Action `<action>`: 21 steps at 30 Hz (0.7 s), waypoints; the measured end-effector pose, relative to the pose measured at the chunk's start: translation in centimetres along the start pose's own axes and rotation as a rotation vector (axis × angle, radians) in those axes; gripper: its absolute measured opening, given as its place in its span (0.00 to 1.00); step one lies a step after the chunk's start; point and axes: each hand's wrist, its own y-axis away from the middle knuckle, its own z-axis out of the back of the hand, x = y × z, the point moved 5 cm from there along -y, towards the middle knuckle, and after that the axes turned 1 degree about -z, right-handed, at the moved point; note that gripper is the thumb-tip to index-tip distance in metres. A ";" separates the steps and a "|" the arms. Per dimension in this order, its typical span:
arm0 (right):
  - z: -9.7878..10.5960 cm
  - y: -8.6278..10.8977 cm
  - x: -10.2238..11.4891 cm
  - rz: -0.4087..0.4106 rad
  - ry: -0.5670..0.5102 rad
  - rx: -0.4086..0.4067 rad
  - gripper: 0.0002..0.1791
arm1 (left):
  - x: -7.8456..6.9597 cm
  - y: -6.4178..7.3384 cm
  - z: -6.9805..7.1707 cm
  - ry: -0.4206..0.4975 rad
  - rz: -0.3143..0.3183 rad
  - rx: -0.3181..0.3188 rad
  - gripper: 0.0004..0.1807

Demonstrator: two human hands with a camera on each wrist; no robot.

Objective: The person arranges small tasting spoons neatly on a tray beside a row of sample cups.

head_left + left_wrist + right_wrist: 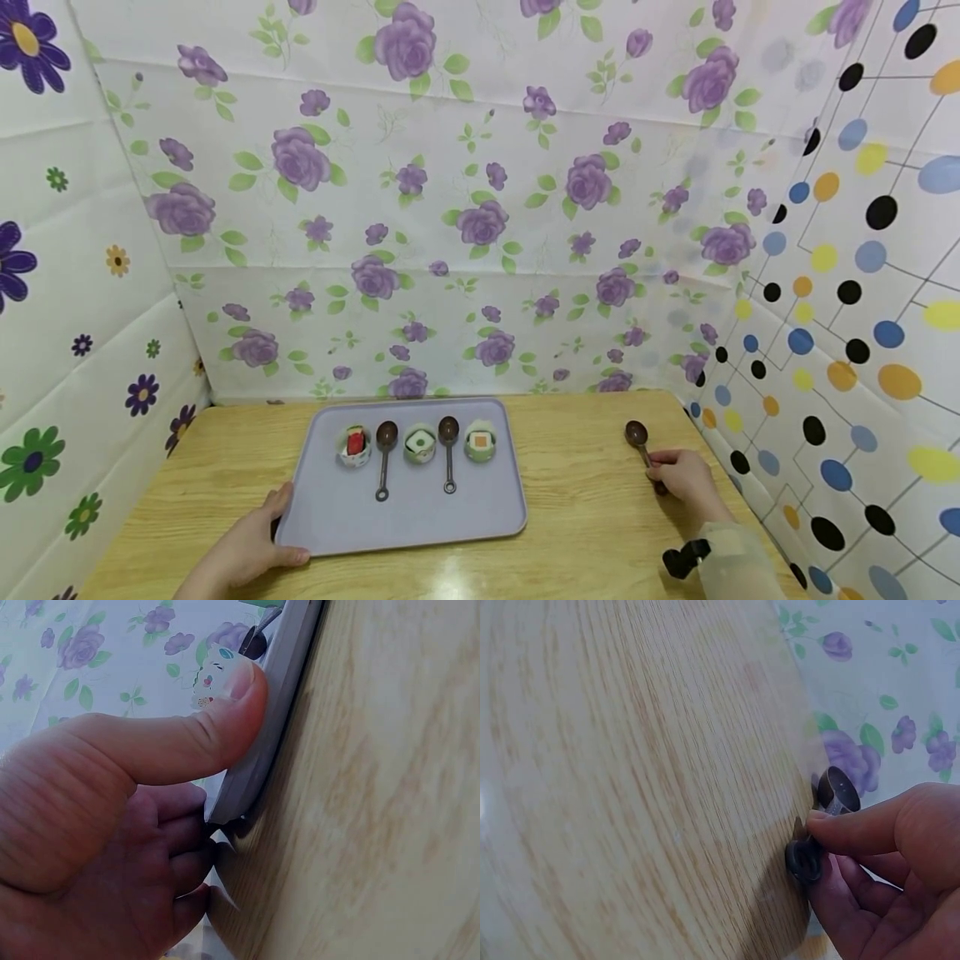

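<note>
A lavender tray (337, 525) lies on the table at centre left. My left hand (243, 542) grips its near left corner, the thumb along the front edge and the fingers at the left side. In the left wrist view the thumb presses the tray's outer wall (251, 765). On the right, my right hand (686, 479) pinches the handle of a dark brown measuring spoon (636, 432), whose round bowl points to the back. The right wrist view shows the spoon's bowl (838, 789) beyond the thumb and the handle's looped end near the fingers.
Along the tray's back half stand a cup with a red piece (355, 446), a cup with a white-and-green piece (420, 444) and a cup with a white-and-orange piece (480, 442). Between them lie two brown spoons (386, 435). Patterned cloth walls (480, 225) border the wooden table (577, 500).
</note>
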 end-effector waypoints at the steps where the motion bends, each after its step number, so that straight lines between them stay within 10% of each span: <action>1: 0.0 0.0 0.0 0.003 0.001 0.000 0.16 | 0.1 0.0 0.0 -0.001 0.001 0.000 0.74; 21: -0.2 0.0 -0.4 -0.002 -0.050 0.004 0.16 | -0.2 0.1 0.0 0.001 0.028 -0.004 0.73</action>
